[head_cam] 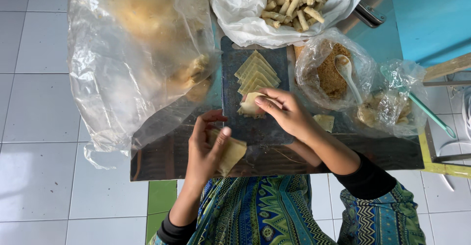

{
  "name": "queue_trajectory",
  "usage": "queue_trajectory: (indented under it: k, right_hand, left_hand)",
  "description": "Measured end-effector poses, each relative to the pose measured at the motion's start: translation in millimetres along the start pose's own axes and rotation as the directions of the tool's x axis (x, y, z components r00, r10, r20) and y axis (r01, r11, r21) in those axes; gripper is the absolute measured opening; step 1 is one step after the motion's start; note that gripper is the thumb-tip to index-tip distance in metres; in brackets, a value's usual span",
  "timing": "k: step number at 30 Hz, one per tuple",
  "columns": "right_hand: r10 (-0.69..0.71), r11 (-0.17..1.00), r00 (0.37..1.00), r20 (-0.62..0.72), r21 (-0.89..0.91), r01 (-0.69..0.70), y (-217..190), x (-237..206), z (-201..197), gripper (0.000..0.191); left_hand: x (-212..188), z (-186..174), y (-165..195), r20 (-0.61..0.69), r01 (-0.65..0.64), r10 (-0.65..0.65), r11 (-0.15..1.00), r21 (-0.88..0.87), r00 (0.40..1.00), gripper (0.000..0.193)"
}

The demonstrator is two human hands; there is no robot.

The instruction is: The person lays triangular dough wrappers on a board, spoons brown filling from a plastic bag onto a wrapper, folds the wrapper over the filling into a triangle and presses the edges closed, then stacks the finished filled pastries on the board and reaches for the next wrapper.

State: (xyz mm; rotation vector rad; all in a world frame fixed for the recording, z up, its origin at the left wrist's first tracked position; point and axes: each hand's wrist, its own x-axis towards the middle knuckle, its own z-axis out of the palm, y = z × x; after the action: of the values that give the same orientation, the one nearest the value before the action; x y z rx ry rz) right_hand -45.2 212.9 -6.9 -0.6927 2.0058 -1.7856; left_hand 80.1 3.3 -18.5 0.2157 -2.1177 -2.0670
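Right now the left hand [208, 147] curls closed around one pale wrapper [230, 155] over the desk [382, 152] edge, while the right hand [284, 110] pinches a folded wrapper [250, 105] on the dark board [255, 127]. Pressing the fold flat looks wise, fingertips light, so the thin sheet doesn't tear.

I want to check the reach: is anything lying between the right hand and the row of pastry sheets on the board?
Nothing visible. The right hand already touches the nearest pastry sheet, with the row directly behind it on the board.
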Motion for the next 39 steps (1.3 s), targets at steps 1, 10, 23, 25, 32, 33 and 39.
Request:
queue_trajectory:
  k: [1,10,23,25,32,33,39]
  right_hand:
    - [-0.148,0.964,0.989,-0.020,-0.225,0.140,-5.6,0.3,-5.7,0.019]
    - [-0.231,0.866,0.946,-0.227,-0.491,0.094,-45.4,-18.6,-66.3,0.014]
    - [0.126,0.888,0.990,-0.066,-0.437,-0.142,-11.8,-3.6,-5.2,0.021]
    - [0.071,0.899,0.994,-0.085,-0.427,-0.101,-16.5,-4.0,-4.8,0.024]
    - [0.104,0.886,0.982,-0.156,-0.434,-0.163,-15.9,-3.2,-5.1,0.028]
    - [0.109,0.880,0.981,-0.160,-0.444,-0.171,-14.1,-3.3,-5.5,0.027]
    - [-0.129,0.673,0.988,-0.088,-0.739,0.022,-6.4,-3.1,-2.7,0.024]
  left_hand:
    - [0.0,-5.0,0.8,0.060,-0.033,0.031,0.999,0.027,0.998,0.045]
    - [-5.8,-28.2,-8.8,0.347,0.224,-0.144,0.953,-0.204,0.927,0.051]
    - [-12.8,-23.7,-21.7,0.223,0.191,-0.150,0.965,-0.177,0.963,0.023]
    - [-12.5,-22.7,-19.6,0.182,0.182,-0.140,0.952,-0.246,0.973,0.023]
    - [-11.6,-22.9,-21.0,-0.078,0.096,-0.166,0.829,-0.550,0.983,0.033]
    - [-11.5,-21.8,-22.7,-0.090,0.089,-0.185,0.774,-0.627,0.979,0.030]
    - [-7.0,-3.6,-24.7,-0.085,0.025,-0.182,0.528,-0.849,0.980,0.026]
